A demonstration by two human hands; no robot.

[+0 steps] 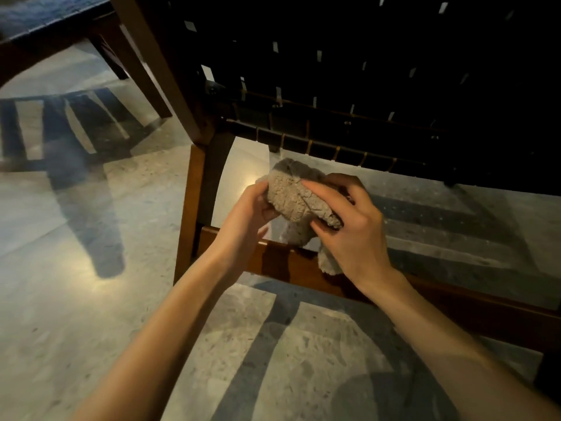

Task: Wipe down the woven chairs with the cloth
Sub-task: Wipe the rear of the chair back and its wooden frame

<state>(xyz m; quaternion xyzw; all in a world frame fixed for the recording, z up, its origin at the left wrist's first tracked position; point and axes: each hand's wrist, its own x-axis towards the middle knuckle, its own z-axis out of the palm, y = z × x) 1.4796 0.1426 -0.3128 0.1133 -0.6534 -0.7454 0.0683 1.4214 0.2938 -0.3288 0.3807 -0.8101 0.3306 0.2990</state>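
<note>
A fuzzy grey-beige cloth [291, 199] is bunched between both hands, just below the lower edge of the chair's black woven panel [364, 86]. My left hand [246, 217] grips its left side with curled fingers. My right hand [349, 220] holds the right side, fingers wrapped over the top and thumb underneath. A loose end of the cloth hangs down in front of the brown wooden rail [273, 262]. The chair's wooden leg [188, 214] stands just left of my left hand.
A second dark chair [60, 28] stands at the upper left, one leg [121, 65] on the floor. The speckled stone floor [76, 299] shows striped shadows and a bright reflection. The wooden rail runs on to the lower right.
</note>
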